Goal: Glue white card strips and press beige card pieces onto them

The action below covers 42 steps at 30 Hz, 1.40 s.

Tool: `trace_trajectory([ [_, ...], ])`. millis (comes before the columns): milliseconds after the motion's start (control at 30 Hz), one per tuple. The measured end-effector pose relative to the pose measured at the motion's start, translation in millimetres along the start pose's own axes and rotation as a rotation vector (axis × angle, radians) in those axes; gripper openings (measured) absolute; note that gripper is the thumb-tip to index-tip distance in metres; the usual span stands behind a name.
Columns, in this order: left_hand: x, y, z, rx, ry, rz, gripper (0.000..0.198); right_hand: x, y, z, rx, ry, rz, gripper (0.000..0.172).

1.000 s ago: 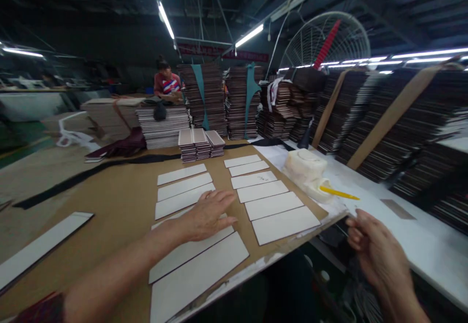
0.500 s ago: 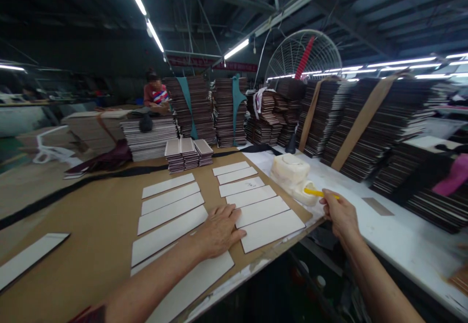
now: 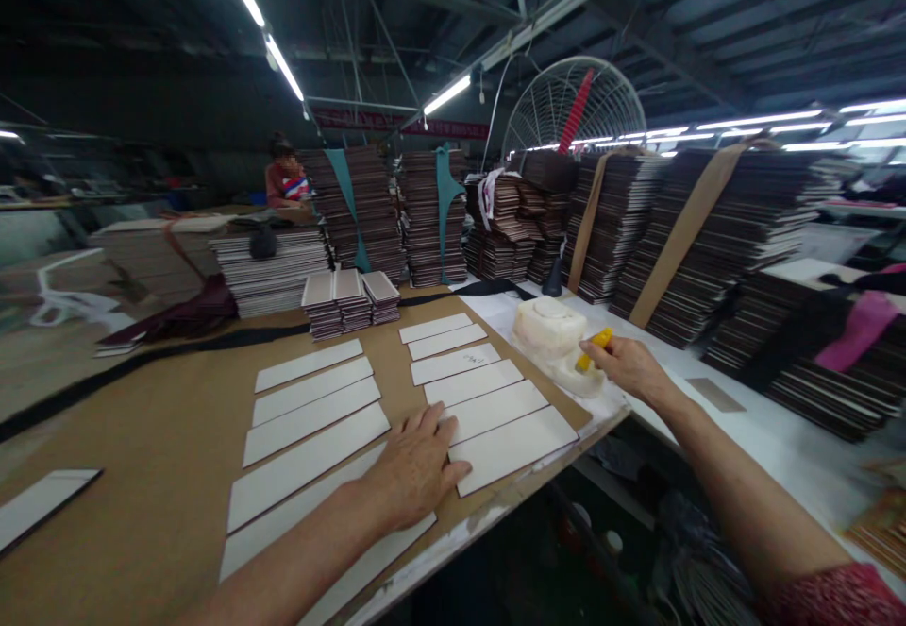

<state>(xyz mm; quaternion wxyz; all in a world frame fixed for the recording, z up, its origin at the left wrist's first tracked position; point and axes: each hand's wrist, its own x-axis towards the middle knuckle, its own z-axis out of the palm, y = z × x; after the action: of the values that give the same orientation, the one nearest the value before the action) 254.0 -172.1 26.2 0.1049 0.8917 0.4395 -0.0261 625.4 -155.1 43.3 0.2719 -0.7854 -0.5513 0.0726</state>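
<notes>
My left hand (image 3: pixel 411 470) lies flat with its fingers spread over white board strips; no object shows in its grasp. Under and beside it run two columns of these strips, a left column (image 3: pixel 304 461) and a right column (image 3: pixel 488 409). A yellow-handled tool (image 3: pixel 593 350) is gripped in my right hand (image 3: pixel 627 366), its lower end at the open mouth of a whitish, crusted plastic container (image 3: pixel 548 326). The tool's working end is hidden in or behind the container's rim. A scribbled mark shows on one right-column strip.
Small bundles of boards (image 3: pixel 350 303) stand behind the strips. Tall dark board stacks (image 3: pixel 360 211) line the back and right. A black strap (image 3: pixel 233 338) crosses the brown table surface (image 3: pixel 156 418). A white table (image 3: pixel 764 456) adjoins on the right. A person (image 3: pixel 287 182) is behind the stacks.
The yellow tool has swung from lying nearly level to a steeper tilt at the container as my right hand rose slightly. My left hand still rests on the strips; the view has shifted slightly.
</notes>
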Motion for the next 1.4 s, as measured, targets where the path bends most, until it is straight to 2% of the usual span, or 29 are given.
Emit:
trace_trajectory([
  [167, -22.8, 24.5, 5.2, -0.043, -0.020, 0.069, 0.058, -2.0, 12.9, -5.4, -0.054, -0.026, 0.030, 0.035],
  [367, -28.7, 25.9, 18.9, -0.060, 0.015, 0.037, 0.059, -0.4, 11.4, -9.7, -0.012, -0.103, 0.022, 0.038],
  [700, -35.6, 36.7, 35.9, -0.041, 0.094, -0.003, 0.056, 3.1, 24.0, -1.5, 0.030, 0.012, 0.112, 0.040],
  [967, -42.9, 41.4, 55.7, -0.082, 0.209, 0.008, 0.058, 1.4, 12.8, -0.8, -0.019, 0.070, 0.014, 0.043],
  [1167, -52.7, 46.9, 52.9, -0.110, 0.254, 0.014, 0.054, -9.4, 11.6, -7.9, -0.028, 0.125, -0.022, 0.051],
  [1400, -62.5, 49.7, 51.7, -0.107, 0.269, 0.030, 0.037, -19.1, 19.0, -6.3, -0.016, 0.219, -0.054, 0.051],
])
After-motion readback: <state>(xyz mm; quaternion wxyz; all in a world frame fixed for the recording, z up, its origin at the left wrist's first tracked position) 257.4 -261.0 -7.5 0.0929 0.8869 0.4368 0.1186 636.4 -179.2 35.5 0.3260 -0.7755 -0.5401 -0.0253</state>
